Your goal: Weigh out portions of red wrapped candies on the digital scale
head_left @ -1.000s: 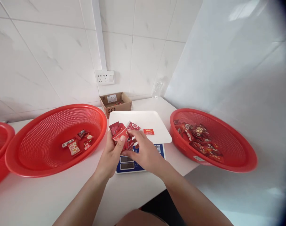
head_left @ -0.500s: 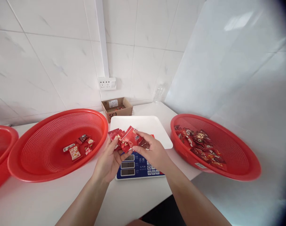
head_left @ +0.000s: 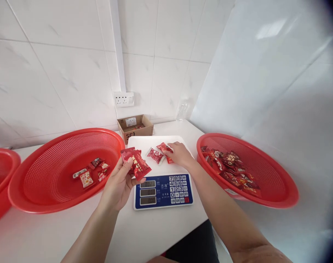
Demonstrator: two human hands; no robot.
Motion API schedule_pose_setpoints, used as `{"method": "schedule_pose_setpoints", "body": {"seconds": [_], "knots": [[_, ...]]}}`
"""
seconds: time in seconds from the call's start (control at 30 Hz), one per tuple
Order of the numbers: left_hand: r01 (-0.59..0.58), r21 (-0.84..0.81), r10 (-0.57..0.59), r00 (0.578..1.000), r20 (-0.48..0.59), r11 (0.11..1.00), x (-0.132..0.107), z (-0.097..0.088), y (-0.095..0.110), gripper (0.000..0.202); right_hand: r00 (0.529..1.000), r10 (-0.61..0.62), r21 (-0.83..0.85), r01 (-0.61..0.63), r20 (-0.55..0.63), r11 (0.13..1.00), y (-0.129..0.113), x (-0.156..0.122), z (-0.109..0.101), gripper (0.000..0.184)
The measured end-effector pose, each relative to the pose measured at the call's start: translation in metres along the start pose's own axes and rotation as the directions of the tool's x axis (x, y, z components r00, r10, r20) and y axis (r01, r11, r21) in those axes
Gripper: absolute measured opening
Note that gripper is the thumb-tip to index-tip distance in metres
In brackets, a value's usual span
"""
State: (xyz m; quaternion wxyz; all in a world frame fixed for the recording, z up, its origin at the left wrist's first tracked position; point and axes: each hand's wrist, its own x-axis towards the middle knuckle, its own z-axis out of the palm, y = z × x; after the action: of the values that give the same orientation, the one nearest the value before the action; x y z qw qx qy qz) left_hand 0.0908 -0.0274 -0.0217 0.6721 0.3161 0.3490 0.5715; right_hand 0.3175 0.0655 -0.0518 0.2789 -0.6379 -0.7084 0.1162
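My left hand (head_left: 117,191) is closed on a few red snack packets (head_left: 139,166) with gold print, fanned out in front of the scale's left side. Over on the pan, the fingers of my right hand (head_left: 180,153) pinch a bright red packet (head_left: 163,147), partly covered by the hand. Touching or nearly touching it lies a red and white packet (head_left: 155,155). Both are on the white pan (head_left: 144,141) of a digital scale, whose blue keypad panel (head_left: 163,190) faces me.
Left of the scale, a red mesh basket (head_left: 59,146) holds several small packets; another red basket (head_left: 2,164) stands beyond it. A fuller red basket (head_left: 276,175) is at the right. Behind the scale are a cardboard box (head_left: 139,133) and a clear bottle (head_left: 182,111) by the wall.
My right hand has moved away from my left hand, up and right onto the pan, with a red packet. My left hand still holds its packets, now slightly farther left.
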Motion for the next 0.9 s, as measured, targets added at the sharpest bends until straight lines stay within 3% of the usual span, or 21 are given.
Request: {"method": "schedule_pose_setpoints", "body": {"seconds": [0.1, 0.17, 0.23, 0.3, 0.37, 0.43, 0.57, 0.67, 0.77, 0.83, 0.9], "knots": [[-0.044, 0.054, 0.044, 0.999, -0.007, 0.998, 0.001, -0.002, 0.001, 0.028, 0.999, -0.015, 0.017, 0.016, -0.047, 1.0, -0.009, -0.011, -0.011, 0.04], [-0.073, 0.121, 0.074, 0.997, -0.002, 0.99, 0.001, -0.004, 0.002, 0.032, 0.999, -0.022, 0.117, 0.026, -0.034, 0.993, -0.018, -0.027, -0.021, 0.038], [-0.086, 0.241, 0.073, 0.996, 0.058, 0.967, -0.001, -0.007, 0.003, 0.032, 0.995, -0.066, 0.346, 0.036, 0.075, 0.937, -0.028, -0.049, -0.03, 0.037], [-0.094, 0.409, 0.006, 0.978, 0.211, 0.908, -0.004, -0.008, 0.004, 0.028, 0.949, -0.199, 0.551, 0.033, 0.244, 0.834, -0.038, -0.072, -0.034, 0.04], [-0.1, 0.544, -0.142, 0.912, 0.385, 0.833, -0.009, -0.007, 0.004, 0.019, 0.901, -0.267, 0.667, -0.031, 0.34, 0.744, -0.045, -0.092, -0.034, 0.044], [-0.079, 0.614, -0.302, 0.817, 0.491, 0.785, -0.015, -0.004, 0.004, 0.016, 0.898, -0.251, 0.707, -0.088, 0.36, 0.701, -0.049, -0.104, -0.031, 0.04], [-0.06, 0.684, -0.477, 0.673, 0.565, 0.727, -0.02, 0.004, 0.003, 0.023, 0.9, -0.212, 0.701, -0.132, 0.382, 0.701, -0.051, -0.113, -0.027, 0.03], [-0.089, 0.698, -0.505, 0.626, 0.594, 0.711, -0.021, 0.005, 0.001, 0.024, 0.886, -0.215, 0.699, -0.155, 0.411, 0.698, -0.051, -0.115, -0.027, 0.026], [-0.035, 0.698, -0.519, 0.642, 0.564, 0.715, -0.019, 0.002, 0.001, 0.026, 0.918, -0.153, 0.664, -0.144, 0.367, 0.734, -0.048, -0.113, -0.03, 0.024], [-0.02, 0.683, -0.47, 0.71, 0.524, 0.73, -0.017, -0.002, 0.002, 0.026, 0.963, -0.049, 0.623, -0.132, 0.264, 0.771, -0.042, -0.108, -0.032, 0.024], [-0.049, 0.637, -0.336, 0.816, 0.47, 0.77, -0.013, -0.006, 0.004, 0.025, 0.991, 0.071, 0.59, -0.124, 0.113, 0.798, -0.033, -0.1, -0.031, 0.024]]}}
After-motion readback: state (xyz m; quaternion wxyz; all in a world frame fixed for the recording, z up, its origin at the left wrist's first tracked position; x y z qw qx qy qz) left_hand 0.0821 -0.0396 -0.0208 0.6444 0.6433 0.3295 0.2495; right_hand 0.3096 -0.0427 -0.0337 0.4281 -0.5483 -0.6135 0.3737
